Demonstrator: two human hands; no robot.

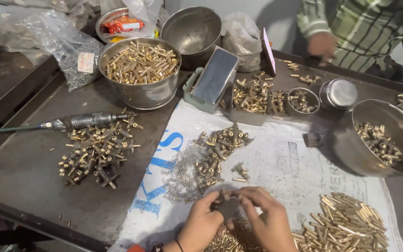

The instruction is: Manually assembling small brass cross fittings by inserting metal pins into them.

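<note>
Both hands, left hand (205, 219) and right hand (267, 218), pinch one small brass fitting (226, 197) together above the white sack (281, 163) on the surface. Risk: a fingertip slip would likely drop it into the loose brass pile (218, 149), where it becomes indistinguishable.

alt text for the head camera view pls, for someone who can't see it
Two hands, left hand and right hand, pinch a small dark part together over a white sack strewn with brass fittings. Steel bowls of brass parts stand around.
</note>
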